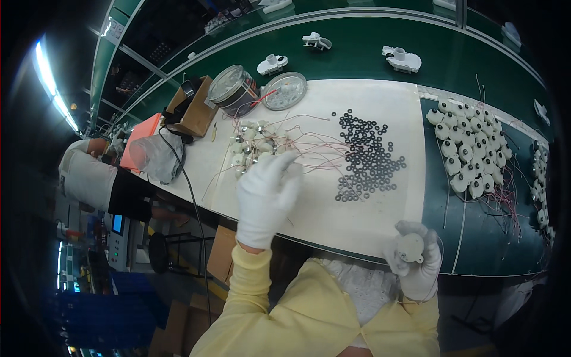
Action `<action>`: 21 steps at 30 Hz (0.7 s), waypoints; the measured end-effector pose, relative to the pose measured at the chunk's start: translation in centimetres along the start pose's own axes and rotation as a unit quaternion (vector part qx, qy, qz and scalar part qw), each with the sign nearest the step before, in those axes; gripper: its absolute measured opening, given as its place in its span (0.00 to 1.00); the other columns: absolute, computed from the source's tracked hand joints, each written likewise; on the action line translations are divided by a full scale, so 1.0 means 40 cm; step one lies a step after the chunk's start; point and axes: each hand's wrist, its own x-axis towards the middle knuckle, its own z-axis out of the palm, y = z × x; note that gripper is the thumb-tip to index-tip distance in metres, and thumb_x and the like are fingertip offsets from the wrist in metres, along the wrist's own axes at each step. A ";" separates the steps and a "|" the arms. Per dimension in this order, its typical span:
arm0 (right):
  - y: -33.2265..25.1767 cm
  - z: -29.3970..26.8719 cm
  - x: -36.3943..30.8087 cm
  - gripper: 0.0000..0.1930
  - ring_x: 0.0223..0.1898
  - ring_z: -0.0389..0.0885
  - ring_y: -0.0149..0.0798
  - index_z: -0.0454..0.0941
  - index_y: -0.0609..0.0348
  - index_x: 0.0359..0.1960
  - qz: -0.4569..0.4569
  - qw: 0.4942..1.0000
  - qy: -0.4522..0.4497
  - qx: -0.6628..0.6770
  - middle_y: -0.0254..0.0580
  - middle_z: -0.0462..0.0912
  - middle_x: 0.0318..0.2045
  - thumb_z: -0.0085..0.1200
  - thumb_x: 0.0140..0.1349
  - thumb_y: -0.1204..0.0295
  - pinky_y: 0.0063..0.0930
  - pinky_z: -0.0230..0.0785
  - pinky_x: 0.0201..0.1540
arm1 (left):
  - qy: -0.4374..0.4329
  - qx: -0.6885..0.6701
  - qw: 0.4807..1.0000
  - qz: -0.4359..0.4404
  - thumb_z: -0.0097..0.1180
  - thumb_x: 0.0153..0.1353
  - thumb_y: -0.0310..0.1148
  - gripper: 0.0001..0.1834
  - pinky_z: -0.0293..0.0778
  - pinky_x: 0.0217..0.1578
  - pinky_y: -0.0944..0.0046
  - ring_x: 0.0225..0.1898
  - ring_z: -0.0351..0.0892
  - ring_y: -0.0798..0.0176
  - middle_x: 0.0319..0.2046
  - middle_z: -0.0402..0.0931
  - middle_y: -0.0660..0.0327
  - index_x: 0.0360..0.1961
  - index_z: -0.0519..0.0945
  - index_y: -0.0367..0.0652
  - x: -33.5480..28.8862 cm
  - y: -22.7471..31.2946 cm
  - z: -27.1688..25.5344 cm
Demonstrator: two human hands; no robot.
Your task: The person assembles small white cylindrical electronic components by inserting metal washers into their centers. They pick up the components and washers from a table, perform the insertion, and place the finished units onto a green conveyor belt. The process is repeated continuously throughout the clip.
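My left hand [266, 199], in a white glove, reaches over the near edge of a pile of small cream-coloured motors [253, 140] with thin pink wires. Its thumb and fingers are apart, and I see nothing held in them, though the fingertips partly cover the pile. At the front right edge of the table, my right hand [421, 271], also gloved, is closed around a round pale motor [410, 247]. A small lug shows on the motor's rim. Many small black rings [366, 154] lie scattered on the white mat [321, 220] between the hands.
Rows of pale motors with black rings [470, 143] stand on the green surface at right, wires trailing. A clear tub [232, 86], a round lid [285, 92] and a cardboard box [193, 110] sit at back left. White housings [402, 59] rest on the green belt behind. Another person [89, 178] stands left.
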 end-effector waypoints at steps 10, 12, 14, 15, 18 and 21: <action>-0.002 -0.016 0.026 0.37 0.22 0.72 0.32 0.75 0.74 0.54 0.023 0.996 -0.015 0.081 0.36 0.73 0.21 0.56 0.68 0.42 0.24 0.60 0.22 | 0.019 0.310 0.940 -0.144 0.64 0.60 0.41 0.14 0.74 0.29 0.51 0.28 0.80 0.49 0.28 0.80 0.55 0.25 0.85 0.41 -0.016 -0.111 0.018; -0.004 -0.017 0.022 0.38 0.22 0.72 0.33 0.75 0.74 0.54 0.032 0.998 -0.016 0.054 0.37 0.74 0.22 0.56 0.67 0.42 0.24 0.61 0.22 | 0.022 0.333 0.930 -0.152 0.64 0.60 0.42 0.15 0.74 0.28 0.51 0.27 0.80 0.48 0.27 0.80 0.54 0.25 0.85 0.42 -0.016 -0.111 0.028; -0.006 -0.026 0.017 0.38 0.22 0.72 0.33 0.75 0.74 0.55 0.050 0.997 -0.029 0.057 0.39 0.75 0.22 0.56 0.67 0.41 0.25 0.61 0.22 | 0.021 0.341 0.930 -0.137 0.64 0.60 0.41 0.14 0.74 0.28 0.51 0.27 0.80 0.48 0.27 0.80 0.54 0.26 0.85 0.42 -0.013 -0.103 0.033; -0.007 -0.021 0.019 0.35 0.19 0.70 0.32 0.76 0.71 0.54 0.037 0.998 -0.030 0.048 0.40 0.76 0.21 0.51 0.70 0.43 0.24 0.60 0.21 | 0.021 0.345 0.929 -0.130 0.64 0.60 0.41 0.13 0.74 0.28 0.51 0.27 0.80 0.48 0.27 0.80 0.54 0.27 0.85 0.42 -0.013 -0.099 0.035; -0.007 -0.011 0.023 0.33 0.17 0.68 0.31 0.78 0.69 0.51 0.008 0.997 -0.042 0.063 0.41 0.77 0.19 0.46 0.73 0.43 0.24 0.59 0.20 | 0.015 0.361 0.926 -0.108 0.65 0.60 0.39 0.11 0.74 0.28 0.51 0.28 0.80 0.49 0.26 0.80 0.53 0.31 0.86 0.42 -0.020 -0.076 0.045; 0.005 -0.039 0.018 0.39 0.22 0.74 0.33 0.80 0.73 0.47 0.009 0.985 -0.084 0.151 0.44 0.78 0.23 0.52 0.66 0.37 0.23 0.63 0.22 | -0.013 0.325 0.938 -0.122 0.65 0.59 0.39 0.11 0.74 0.28 0.51 0.30 0.80 0.49 0.27 0.80 0.53 0.33 0.85 0.42 -0.026 -0.060 0.038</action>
